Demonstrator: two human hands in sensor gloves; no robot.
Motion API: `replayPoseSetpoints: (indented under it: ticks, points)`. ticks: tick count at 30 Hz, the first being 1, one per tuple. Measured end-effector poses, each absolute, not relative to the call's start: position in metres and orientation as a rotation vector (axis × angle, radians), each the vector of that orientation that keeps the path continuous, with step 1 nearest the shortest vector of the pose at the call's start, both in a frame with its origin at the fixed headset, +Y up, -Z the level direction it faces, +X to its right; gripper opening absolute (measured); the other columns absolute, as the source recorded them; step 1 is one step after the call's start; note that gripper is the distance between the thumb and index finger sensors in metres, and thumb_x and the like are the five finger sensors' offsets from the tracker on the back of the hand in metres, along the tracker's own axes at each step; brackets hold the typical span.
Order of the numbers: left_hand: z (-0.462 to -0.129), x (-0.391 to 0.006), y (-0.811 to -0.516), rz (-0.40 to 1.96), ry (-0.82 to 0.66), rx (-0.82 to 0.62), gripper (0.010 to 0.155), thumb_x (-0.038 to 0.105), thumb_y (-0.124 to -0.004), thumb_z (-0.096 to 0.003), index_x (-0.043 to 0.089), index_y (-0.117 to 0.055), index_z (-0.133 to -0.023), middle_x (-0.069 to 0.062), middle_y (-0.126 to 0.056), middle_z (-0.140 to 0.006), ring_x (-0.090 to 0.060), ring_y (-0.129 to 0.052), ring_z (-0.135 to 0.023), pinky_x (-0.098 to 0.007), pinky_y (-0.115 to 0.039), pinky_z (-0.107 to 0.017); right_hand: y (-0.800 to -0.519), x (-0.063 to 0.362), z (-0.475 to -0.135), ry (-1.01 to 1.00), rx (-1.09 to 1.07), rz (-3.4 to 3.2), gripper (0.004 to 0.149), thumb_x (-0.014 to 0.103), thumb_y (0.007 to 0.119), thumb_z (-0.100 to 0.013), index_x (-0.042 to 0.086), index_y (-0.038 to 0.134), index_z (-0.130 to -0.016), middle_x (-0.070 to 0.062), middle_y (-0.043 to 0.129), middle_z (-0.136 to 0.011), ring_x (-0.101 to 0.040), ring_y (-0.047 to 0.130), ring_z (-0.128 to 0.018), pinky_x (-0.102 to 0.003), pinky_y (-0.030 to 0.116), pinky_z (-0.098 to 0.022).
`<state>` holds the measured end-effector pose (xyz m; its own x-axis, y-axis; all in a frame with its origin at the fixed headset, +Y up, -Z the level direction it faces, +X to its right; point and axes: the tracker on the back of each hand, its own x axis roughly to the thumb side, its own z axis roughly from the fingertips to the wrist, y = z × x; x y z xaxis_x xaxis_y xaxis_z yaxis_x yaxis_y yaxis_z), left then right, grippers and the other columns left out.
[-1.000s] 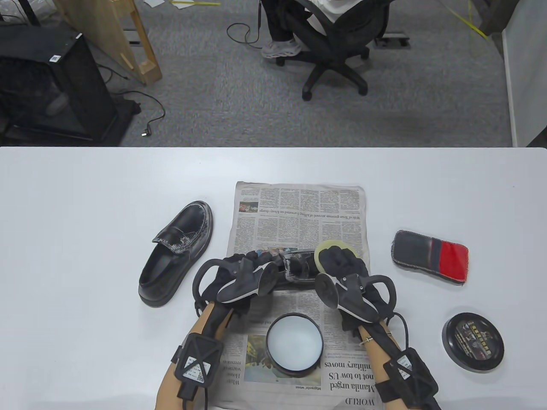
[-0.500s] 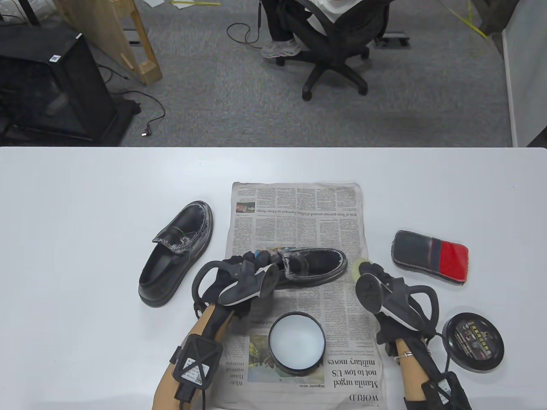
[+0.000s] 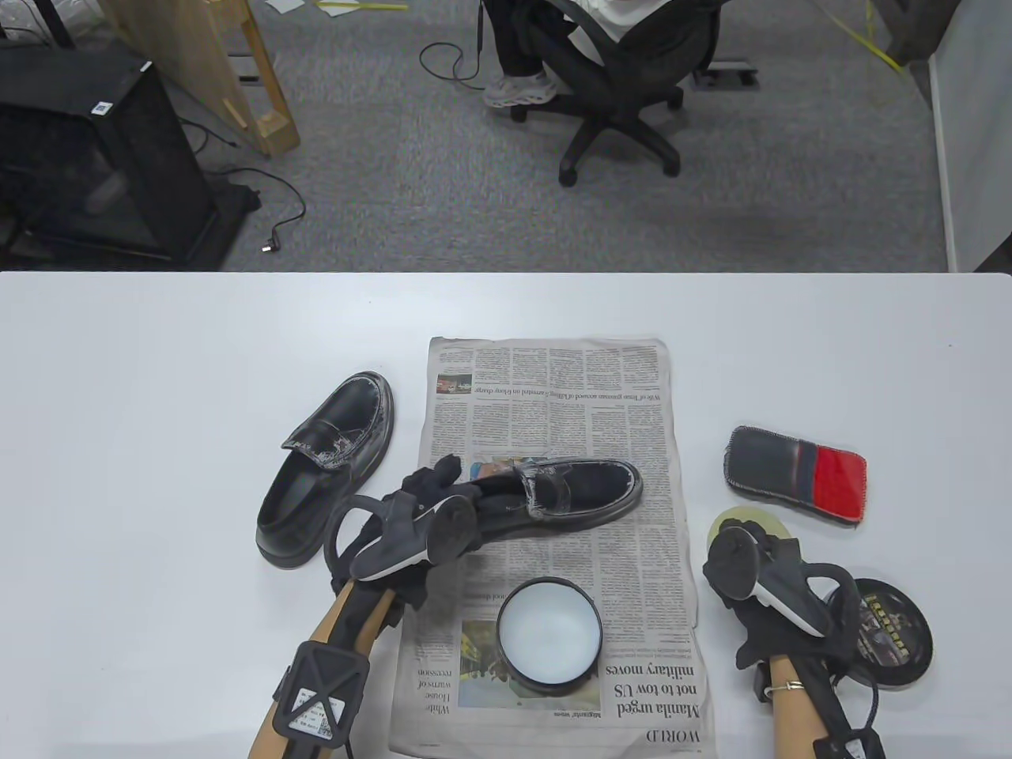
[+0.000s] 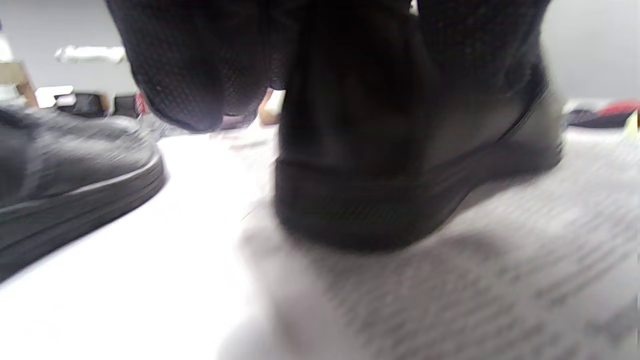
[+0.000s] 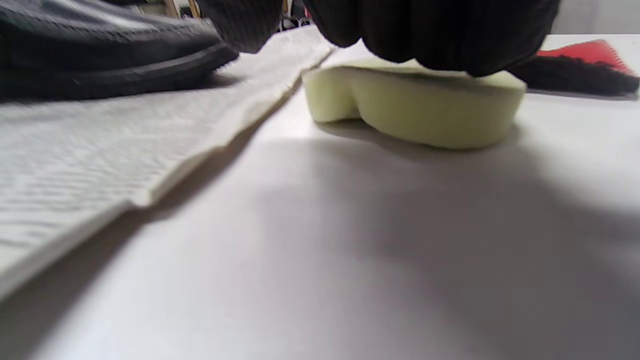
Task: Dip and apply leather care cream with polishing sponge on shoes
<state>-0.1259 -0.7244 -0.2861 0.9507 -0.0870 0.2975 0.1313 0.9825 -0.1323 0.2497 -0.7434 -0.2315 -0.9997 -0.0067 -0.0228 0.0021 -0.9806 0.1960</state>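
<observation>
A black loafer (image 3: 577,490) lies on the newspaper (image 3: 553,395), toe to the right. My left hand (image 3: 439,490) grips its heel (image 4: 360,200), gloved fingers (image 4: 190,75) curled over the back rim. A second black loafer (image 3: 328,466) streaked with white cream lies on the table to the left (image 4: 75,175). The open cream jar (image 3: 547,636) stands on the paper near me. My right hand (image 3: 747,541) holds the round yellow polishing sponge (image 3: 739,520) down on the bare table right of the paper; its fingers (image 5: 430,30) cover the sponge's top (image 5: 415,115).
A black-and-red polishing cloth (image 3: 794,474) lies just beyond the sponge. The jar's black lid (image 3: 897,632) sits by my right wrist, partly hidden by the tracker. The white table (image 3: 158,356) ends at its far edge, with an office chair and a seated person beyond.
My right hand has carried the sponge off the shoe's toe, rightward and toward me, down onto the table beside the paper. My left hand slid slightly left and nearer, still on the heel.
</observation>
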Motion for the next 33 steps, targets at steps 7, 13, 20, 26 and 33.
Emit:
replayPoseSetpoints:
  ticks: [7, 13, 20, 26, 33]
  points:
    - [-0.288, -0.134, -0.726, 0.081, -0.253, -0.024, 0.040, 0.048, -0.081, -0.0464, 0.034, -0.086, -0.084, -0.010, -0.090, -0.101, -0.032, -0.101, -0.074, -0.029, -0.096, -0.049, -0.722, 0.235, -0.219, -0.059, -0.169, -3.229, 0.070, 0.049, 0.057, -0.059, 0.012, 0.039, -0.116, -0.021, 0.048, -0.118, -0.048, 0.059, -0.103, -0.053, 0.064, -0.071]
    - [-0.267, -0.169, -0.682, 0.177, -0.136, 0.155, 0.039, 0.048, -0.080, -0.0489, 0.030, -0.087, -0.083, -0.015, -0.094, -0.095, -0.034, -0.104, -0.066, -0.030, -0.097, -0.041, -0.713, 0.222, -0.210, 0.030, -0.326, -3.260, 0.072, 0.050, 0.057, -0.059, 0.012, 0.037, -0.117, -0.021, 0.046, -0.118, -0.048, 0.057, -0.104, -0.054, 0.062, -0.071]
    - [-0.236, -0.267, -0.644, 0.150, 0.236, 0.364, 0.039, 0.046, -0.080, -0.0510, 0.028, -0.086, -0.085, -0.018, -0.091, -0.097, -0.037, -0.102, -0.067, -0.031, -0.096, -0.042, -0.716, 0.218, -0.210, -0.002, -0.351, -3.265, 0.073, 0.051, 0.057, -0.059, 0.012, 0.036, -0.117, -0.022, 0.044, -0.119, -0.050, 0.054, -0.104, -0.057, 0.061, -0.071]
    - [-0.231, -0.335, -0.673, 0.138, 0.484, 0.345, 0.040, 0.045, -0.080, -0.0519, 0.027, -0.085, -0.087, -0.019, -0.088, -0.101, -0.039, -0.099, -0.070, -0.033, -0.095, -0.044, -0.719, 0.222, -0.213, -0.016, -0.300, -3.270, 0.073, 0.050, 0.057, -0.059, 0.011, 0.036, -0.117, -0.023, 0.045, -0.119, -0.051, 0.055, -0.104, -0.056, 0.061, -0.071]
    - [-0.241, -0.355, -0.713, 0.112, 0.573, 0.208, 0.040, 0.044, -0.080, -0.0514, 0.027, -0.086, -0.087, -0.018, -0.088, -0.101, -0.038, -0.099, -0.071, -0.032, -0.096, -0.044, -0.724, 0.223, -0.215, -0.040, -0.274, -3.251, 0.073, 0.050, 0.057, -0.059, 0.010, 0.038, -0.117, -0.023, 0.046, -0.118, -0.050, 0.057, -0.103, -0.055, 0.061, -0.071]
